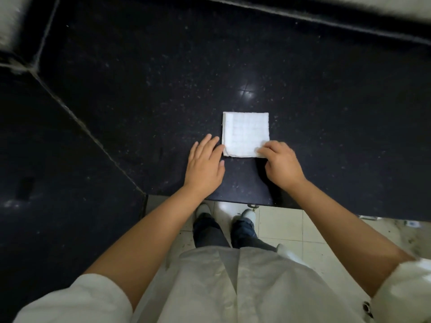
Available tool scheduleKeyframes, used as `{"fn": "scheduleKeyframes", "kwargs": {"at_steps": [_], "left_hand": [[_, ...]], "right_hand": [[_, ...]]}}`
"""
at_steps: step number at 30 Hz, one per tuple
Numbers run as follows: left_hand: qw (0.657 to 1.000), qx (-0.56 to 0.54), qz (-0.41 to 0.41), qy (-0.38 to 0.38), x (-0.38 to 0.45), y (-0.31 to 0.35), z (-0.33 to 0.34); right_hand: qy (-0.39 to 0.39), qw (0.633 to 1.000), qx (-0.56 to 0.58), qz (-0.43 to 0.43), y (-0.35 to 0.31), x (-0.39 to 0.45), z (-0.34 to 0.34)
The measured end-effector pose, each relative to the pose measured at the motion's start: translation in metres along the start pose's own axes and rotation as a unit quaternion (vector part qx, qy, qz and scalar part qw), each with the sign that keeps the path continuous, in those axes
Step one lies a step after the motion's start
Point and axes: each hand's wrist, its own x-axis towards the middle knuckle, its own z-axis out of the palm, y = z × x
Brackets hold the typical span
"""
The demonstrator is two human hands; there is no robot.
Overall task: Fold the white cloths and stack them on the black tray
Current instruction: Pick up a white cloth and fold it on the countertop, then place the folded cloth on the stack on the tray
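A white cloth (245,132), folded into a small square, lies flat on the black counter (140,101) close to its front edge. My left hand (205,163) rests flat on the counter just left of the cloth, fingers spread, fingertips touching its lower left edge. My right hand (281,163) sits at the cloth's lower right corner with fingers curled, pinching that corner. No black tray is in view.
The dark speckled counter runs left around a corner, with a seam (86,129) crossing it diagonally. A raised back ledge (303,17) bounds the far side. Below the front edge are a pale tiled floor (291,229) and my feet.
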Motion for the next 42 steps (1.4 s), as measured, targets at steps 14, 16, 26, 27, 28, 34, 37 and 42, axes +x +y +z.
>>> {"fn": "scheduleKeyframes", "kwargs": {"at_steps": [14, 16, 26, 27, 28, 34, 37, 42], "left_hand": [[0.952, 0.166, 0.257, -0.014, 0.040, 0.126, 0.037], [0.927, 0.175, 0.330, -0.030, 0.045, 0.185, 0.051], [0.825, 0.181, 0.512, -0.154, 0.014, 0.546, 0.137], [0.824, 0.163, 0.522, -0.150, 0.012, 0.575, 0.143], [0.823, 0.144, 0.532, -0.141, 0.013, 0.602, 0.149], [0.792, 0.152, 0.580, -0.112, 0.036, 0.742, 0.177], [0.791, 0.134, 0.592, -0.079, 0.060, 0.815, 0.193], [0.798, 0.122, 0.589, -0.032, 0.117, 0.942, 0.208]], "right_hand": [[0.080, 0.972, 0.184, 0.120, 0.081, -0.092, -0.060], [0.118, 0.953, 0.204, 0.191, 0.124, -0.135, -0.073], [0.265, 0.864, 0.154, 0.400, 0.361, -0.380, -0.147], [0.269, 0.861, 0.138, 0.408, 0.380, -0.399, -0.157], [0.265, 0.864, 0.120, 0.412, 0.397, -0.416, -0.167], [0.249, 0.889, 0.066, 0.379, 0.512, -0.485, -0.230], [0.243, 0.900, 0.043, 0.360, 0.582, -0.500, -0.270], [0.235, 0.916, 0.013, 0.324, 0.706, -0.506, -0.355]]}}
